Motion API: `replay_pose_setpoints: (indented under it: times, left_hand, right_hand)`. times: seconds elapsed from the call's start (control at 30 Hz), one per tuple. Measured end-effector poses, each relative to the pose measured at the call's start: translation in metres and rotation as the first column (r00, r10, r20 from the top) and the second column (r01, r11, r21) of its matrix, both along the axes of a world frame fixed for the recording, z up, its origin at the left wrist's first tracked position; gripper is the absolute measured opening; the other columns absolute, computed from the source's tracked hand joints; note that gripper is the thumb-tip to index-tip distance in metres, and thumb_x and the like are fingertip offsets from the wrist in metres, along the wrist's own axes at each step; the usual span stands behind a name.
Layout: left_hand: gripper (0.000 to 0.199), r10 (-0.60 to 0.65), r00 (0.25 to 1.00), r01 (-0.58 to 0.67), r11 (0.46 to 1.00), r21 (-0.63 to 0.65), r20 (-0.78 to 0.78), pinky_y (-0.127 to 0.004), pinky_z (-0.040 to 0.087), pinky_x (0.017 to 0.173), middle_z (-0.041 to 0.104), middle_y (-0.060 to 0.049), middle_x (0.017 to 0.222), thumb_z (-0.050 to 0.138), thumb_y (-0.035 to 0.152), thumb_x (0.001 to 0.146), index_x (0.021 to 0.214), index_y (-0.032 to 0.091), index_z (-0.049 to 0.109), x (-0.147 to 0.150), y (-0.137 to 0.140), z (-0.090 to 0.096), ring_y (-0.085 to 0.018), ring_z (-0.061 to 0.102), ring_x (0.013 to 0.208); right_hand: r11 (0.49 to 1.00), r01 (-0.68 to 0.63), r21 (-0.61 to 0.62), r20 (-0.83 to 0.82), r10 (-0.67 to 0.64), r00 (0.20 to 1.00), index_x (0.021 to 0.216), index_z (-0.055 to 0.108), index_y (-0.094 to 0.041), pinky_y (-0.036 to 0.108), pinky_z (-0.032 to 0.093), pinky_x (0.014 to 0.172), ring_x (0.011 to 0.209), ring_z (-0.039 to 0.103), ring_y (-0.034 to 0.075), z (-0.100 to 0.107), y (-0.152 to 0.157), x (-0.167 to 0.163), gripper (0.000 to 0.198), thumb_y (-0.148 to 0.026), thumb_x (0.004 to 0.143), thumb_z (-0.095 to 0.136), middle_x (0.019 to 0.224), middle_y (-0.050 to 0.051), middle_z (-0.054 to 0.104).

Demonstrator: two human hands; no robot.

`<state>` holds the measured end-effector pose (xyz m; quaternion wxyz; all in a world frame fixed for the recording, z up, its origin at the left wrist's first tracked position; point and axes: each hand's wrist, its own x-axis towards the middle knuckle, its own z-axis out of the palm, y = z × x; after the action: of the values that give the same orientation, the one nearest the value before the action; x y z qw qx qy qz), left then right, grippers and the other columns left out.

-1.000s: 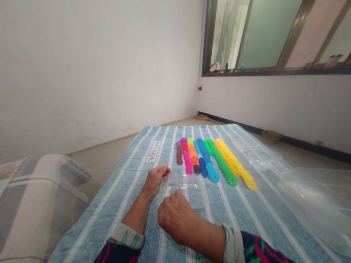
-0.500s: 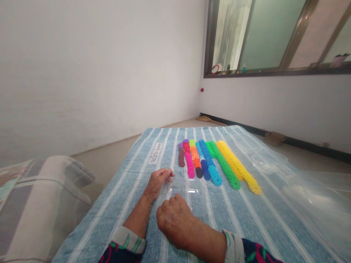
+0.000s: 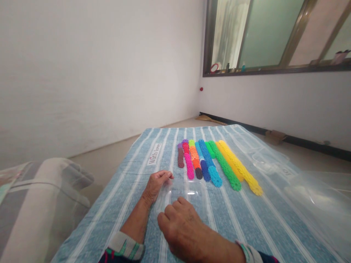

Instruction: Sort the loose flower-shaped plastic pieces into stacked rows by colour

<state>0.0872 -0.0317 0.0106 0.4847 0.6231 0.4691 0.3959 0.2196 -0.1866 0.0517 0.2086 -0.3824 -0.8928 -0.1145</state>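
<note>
A shallow clear plastic container lies on the striped cloth in front of me. My left hand is at its far left corner, thumb and fingers pressed together on the rim. Over its near left part is my right hand, curled into a fist with the back of the hand up. The fingertips of that hand are hidden, so what they hold, if anything, does not show. Just beyond the container lie overlapping rows of flower-shaped plastic discs, among them a yellow row, a green row and a blue row.
Blue-and-white striped cloth covers the table. Clear plastic boxes or lids lie along the right side. A cloth-covered seat stands at the left. Behind are a wall and a window.
My right hand has shifted slightly toward me and to the right, still curled. My left hand stays at the container's corner. The disc rows lie as before.
</note>
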Motion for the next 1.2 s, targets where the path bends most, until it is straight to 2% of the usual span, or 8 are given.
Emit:
replay_pose_setpoints:
  times: [0.2, 0.37, 0.5, 0.67, 0.83, 1.0, 1.1, 1.2]
  left_hand:
    - [0.036, 0.025, 1.0, -0.025, 0.999, -0.033, 0.005, -0.024, 0.042, 0.061, 0.067, -0.003, 0.068, 0.067, 0.048, 0.069, 0.071, 0.013, 0.071, 0.003, -0.003, 0.005, -0.013, 0.054, 0.059]
    - [0.035, 0.022, 1.0, -0.022, 0.998, -0.053, 0.006, -0.023, 0.04, 0.058, 0.065, -0.002, 0.066, 0.068, 0.047, 0.069, 0.071, 0.013, 0.071, 0.002, -0.002, 0.006, -0.011, 0.051, 0.057]
    - [0.035, 0.015, 1.0, -0.015, 0.997, -0.071, -0.003, -0.022, 0.038, 0.057, 0.063, -0.001, 0.061, 0.069, 0.048, 0.068, 0.072, 0.013, 0.071, 0.001, 0.0, 0.004, -0.011, 0.051, 0.056]
    - [0.036, 0.017, 0.999, -0.019, 0.997, -0.073, -0.028, -0.022, 0.039, 0.058, 0.063, -0.001, 0.061, 0.069, 0.049, 0.069, 0.073, 0.013, 0.072, 0.001, 0.0, 0.008, -0.011, 0.051, 0.056]
    - [0.036, 0.017, 0.999, -0.02, 0.996, -0.082, -0.04, -0.022, 0.04, 0.058, 0.065, -0.001, 0.064, 0.07, 0.05, 0.067, 0.073, 0.014, 0.073, 0.001, 0.0, 0.01, -0.011, 0.052, 0.056]
    - [0.037, 0.063, 0.997, -0.067, 0.992, -0.108, -0.044, -0.023, 0.045, 0.06, 0.072, -0.004, 0.076, 0.073, 0.049, 0.064, 0.076, 0.015, 0.074, 0.001, 0.003, 0.01, -0.014, 0.057, 0.061]
    - [0.038, 0.072, 0.994, -0.079, 0.992, -0.094, -0.077, -0.025, 0.048, 0.061, 0.073, -0.006, 0.08, 0.073, 0.051, 0.064, 0.077, 0.015, 0.074, 0.0, 0.006, 0.009, -0.016, 0.06, 0.064]
    - [0.04, 0.068, 0.992, -0.077, 0.994, -0.083, -0.106, -0.025, 0.049, 0.061, 0.073, -0.006, 0.079, 0.073, 0.052, 0.064, 0.078, 0.015, 0.075, -0.002, 0.01, 0.007, -0.017, 0.061, 0.065]
  right_hand:
    - [0.991, 0.009, 0.133, -0.158, 0.013, 0.987, 0.075, 0.051, -0.019, 0.033, 0.033, 0.062, 0.061, 0.045, 0.017, -0.01, -0.004, 0.021, 0.011, -0.008, 0.074, 0.053, 0.069, 0.001, 0.056]
    - [0.973, 0.036, 0.228, -0.318, 0.04, 0.947, 0.068, 0.049, -0.019, 0.031, 0.028, 0.058, 0.057, 0.04, 0.016, -0.017, -0.007, 0.046, 0.02, -0.006, 0.082, 0.043, 0.062, 0.001, 0.05]
    - [0.97, 0.154, 0.19, -0.415, -0.063, 0.908, 0.07, 0.051, -0.019, 0.031, 0.028, 0.059, 0.059, 0.041, 0.017, -0.022, -0.01, 0.076, 0.026, -0.006, 0.09, 0.041, 0.061, 0.001, 0.049]
    - [0.929, 0.341, 0.146, -0.456, -0.243, 0.857, 0.081, 0.058, -0.019, 0.03, 0.028, 0.06, 0.059, 0.045, 0.017, -0.036, -0.008, 0.116, 0.021, -0.013, 0.096, 0.044, 0.062, 0.001, 0.052]
    - [0.92, 0.371, 0.13, -0.459, -0.275, 0.845, 0.086, 0.061, -0.019, 0.029, 0.03, 0.059, 0.057, 0.049, 0.016, -0.055, -0.009, 0.127, 0.023, -0.018, 0.098, 0.042, 0.061, 0.0, 0.056]
    - [0.912, 0.401, 0.081, -0.446, -0.327, 0.833, 0.08, 0.061, -0.02, 0.027, 0.033, 0.059, 0.057, 0.053, 0.016, -0.062, -0.008, 0.133, 0.029, -0.02, 0.099, 0.04, 0.061, 0.0, 0.059]
    - [0.875, 0.482, 0.048, -0.46, -0.409, 0.788, 0.084, 0.064, -0.02, 0.027, 0.038, 0.063, 0.062, 0.059, 0.017, -0.062, -0.006, 0.149, 0.028, -0.023, 0.099, 0.041, 0.068, 0.003, 0.065]
    - [0.803, 0.596, -0.011, -0.472, -0.529, 0.705, 0.09, 0.067, -0.019, 0.028, 0.042, 0.067, 0.068, 0.064, 0.019, -0.063, -0.01, 0.174, 0.027, -0.026, 0.097, 0.042, 0.075, 0.005, 0.07]
